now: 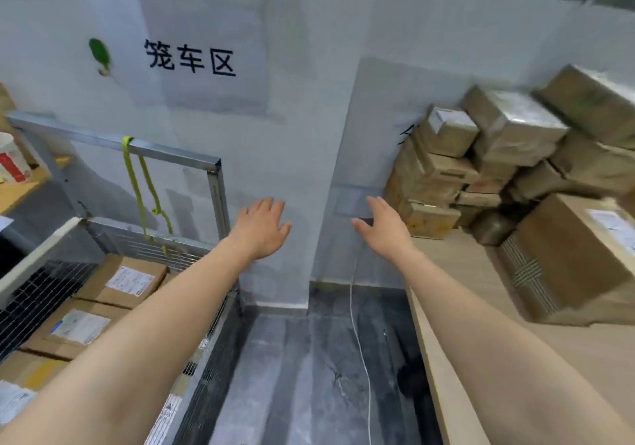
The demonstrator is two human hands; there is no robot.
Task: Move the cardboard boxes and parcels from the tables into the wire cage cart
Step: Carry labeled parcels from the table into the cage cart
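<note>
1. Both hands were stretched forward with fingers spread and nearly straight, holding nothing. The left hand (pixel 263 228) hovered beside the corner post of the wire cage cart (pixel 137 145). The right hand (pixel 385 228) hovered near the left edge of the pile of boxes (pixel 481 156).
2. The pile sat on the counter (pixel 457 273) to the right, against the wall. The cart stood to the left, with bare floor between them.
3. The step appeared to be a reach for the next box. It would go best by taking an outer or top box first, one palm on each side, so the stack did not slump. The box should then be set flat on the loaded boxes (pixel 123 279).
4. Counted: two hands, one cart and one large box (pixel 567 255) in front of the pile. The pile itself held roughly a dozen smaller boxes, but blur prevented an exact count. At least four boxes lay in the cart.
</note>
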